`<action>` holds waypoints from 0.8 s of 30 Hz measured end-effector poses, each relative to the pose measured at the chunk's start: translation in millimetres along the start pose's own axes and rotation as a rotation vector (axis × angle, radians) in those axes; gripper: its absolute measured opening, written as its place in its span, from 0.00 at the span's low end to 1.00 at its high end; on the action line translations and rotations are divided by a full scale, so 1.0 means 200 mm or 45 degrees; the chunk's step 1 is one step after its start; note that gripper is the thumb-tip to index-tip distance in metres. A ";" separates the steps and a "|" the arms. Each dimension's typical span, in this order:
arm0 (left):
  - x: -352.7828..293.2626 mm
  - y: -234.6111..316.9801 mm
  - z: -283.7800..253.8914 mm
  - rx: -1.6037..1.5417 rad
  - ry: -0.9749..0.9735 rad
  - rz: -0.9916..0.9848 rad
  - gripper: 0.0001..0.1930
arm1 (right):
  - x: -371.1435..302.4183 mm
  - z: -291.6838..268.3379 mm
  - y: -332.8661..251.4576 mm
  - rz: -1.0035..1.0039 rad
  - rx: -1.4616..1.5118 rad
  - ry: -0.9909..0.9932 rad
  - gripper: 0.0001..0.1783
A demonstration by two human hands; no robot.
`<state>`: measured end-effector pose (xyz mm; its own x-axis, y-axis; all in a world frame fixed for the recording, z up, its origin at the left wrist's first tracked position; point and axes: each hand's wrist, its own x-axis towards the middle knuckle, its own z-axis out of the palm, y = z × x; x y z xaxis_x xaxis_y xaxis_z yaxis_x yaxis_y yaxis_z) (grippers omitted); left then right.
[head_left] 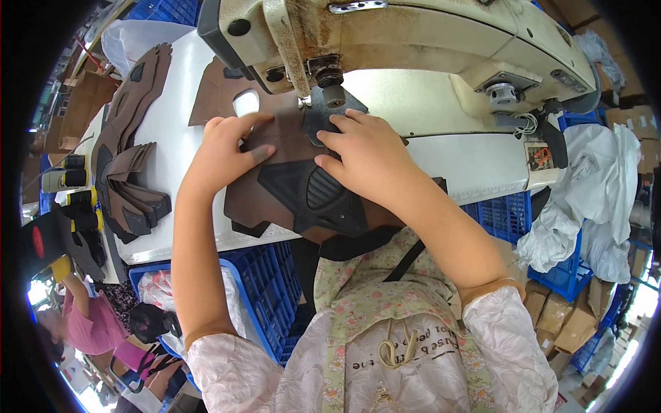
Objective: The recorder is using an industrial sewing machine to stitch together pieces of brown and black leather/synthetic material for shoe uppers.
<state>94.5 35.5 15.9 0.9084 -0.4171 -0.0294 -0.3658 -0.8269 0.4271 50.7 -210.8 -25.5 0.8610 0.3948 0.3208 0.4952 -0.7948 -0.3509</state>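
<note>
Left hand [224, 153] and right hand [368, 153] spread on the brown panel [289, 148] — I'd guide it flat, minding the sewing machine [413, 45].

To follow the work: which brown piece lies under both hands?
The brown piece showing the black ribbed oval, at the sewing machine; the stacked pieces at left lie apart.
</note>
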 end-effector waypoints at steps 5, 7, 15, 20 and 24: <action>0.00 -0.04 0.02 0.162 -0.108 0.181 0.27 | 0.00 0.00 -0.02 0.025 0.002 -0.060 0.16; 0.00 -0.02 0.04 0.193 -0.061 0.202 0.26 | 0.00 0.00 0.00 0.030 0.024 -0.071 0.17; -0.02 0.07 0.08 0.272 -0.017 0.139 0.24 | 0.04 -0.05 0.03 0.040 -0.182 -0.203 0.21; -0.02 0.08 0.12 0.325 0.038 0.103 0.23 | 0.07 -0.07 0.06 0.048 -0.186 -0.234 0.21; -0.02 0.08 0.15 0.390 0.119 0.102 0.22 | 0.09 -0.06 0.09 0.018 -0.188 -0.191 0.20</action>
<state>78.2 12.4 -3.7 0.8836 -0.4609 0.0824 -0.4680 -0.8737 0.1329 73.0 -222.5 -16.1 0.8809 0.4385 0.1782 0.4699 -0.8553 -0.2184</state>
